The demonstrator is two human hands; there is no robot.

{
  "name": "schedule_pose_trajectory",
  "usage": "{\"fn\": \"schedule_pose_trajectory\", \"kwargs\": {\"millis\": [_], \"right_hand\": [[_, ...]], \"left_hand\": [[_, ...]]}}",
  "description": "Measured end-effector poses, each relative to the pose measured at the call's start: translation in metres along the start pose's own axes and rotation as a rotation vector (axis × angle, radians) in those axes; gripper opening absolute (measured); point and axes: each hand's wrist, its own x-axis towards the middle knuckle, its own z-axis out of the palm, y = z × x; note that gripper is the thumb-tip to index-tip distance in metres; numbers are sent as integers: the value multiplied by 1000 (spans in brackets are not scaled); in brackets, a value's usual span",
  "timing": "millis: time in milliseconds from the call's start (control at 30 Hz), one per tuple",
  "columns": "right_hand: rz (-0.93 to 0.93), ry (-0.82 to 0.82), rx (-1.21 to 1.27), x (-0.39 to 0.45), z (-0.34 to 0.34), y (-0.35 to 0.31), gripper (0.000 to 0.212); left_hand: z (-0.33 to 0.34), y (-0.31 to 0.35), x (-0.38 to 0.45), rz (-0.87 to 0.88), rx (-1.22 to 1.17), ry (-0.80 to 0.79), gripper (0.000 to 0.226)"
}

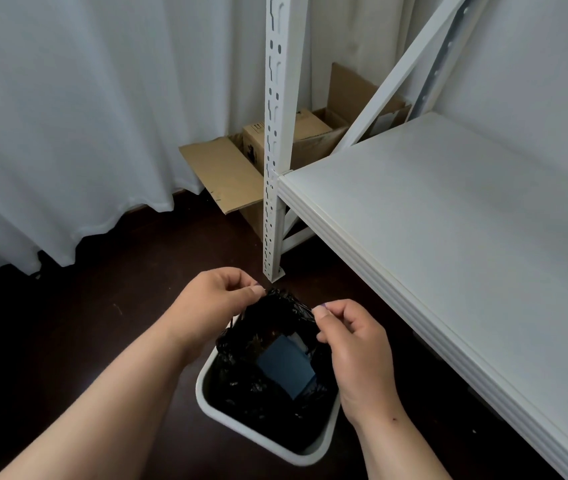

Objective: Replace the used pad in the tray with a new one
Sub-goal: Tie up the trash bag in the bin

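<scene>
You are gathering the black bag over the white bin.
Both your left hand and right hand are pinching its rim with curled fingers; the folded blue pad is lying inside, so keep lifting evenly.

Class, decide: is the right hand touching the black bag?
Touching. The head view shows the right hand pinching the black bag edge between thumb and fingertips, above the bin.

- left hand: forearm bare, fingers curled, thumb and forefinger pinching
- right hand: forearm bare, fingers curled, thumb and forefinger pinching, near left
</scene>
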Motion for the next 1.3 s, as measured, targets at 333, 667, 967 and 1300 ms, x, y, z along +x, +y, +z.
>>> {"fn": "schedule_pose_trajectory", "kwargs": {"millis": [333, 667, 967, 1300], "right_hand": [[-95, -95, 45, -13, -8, -25, 12], [-77, -481, -94, -16, -6, -38, 65], [-13, -394, -361, 4, 11, -31, 23], [189, -289, -31, 19, 7, -20, 28]], "left_hand": [[-10, 82, -40, 267, 999, -58, 10], [7, 106, -56, 487, 926, -115, 10], [18, 80, -28, 460, 619, -118, 48], [18, 40, -14, 332, 541, -144, 15]]}}
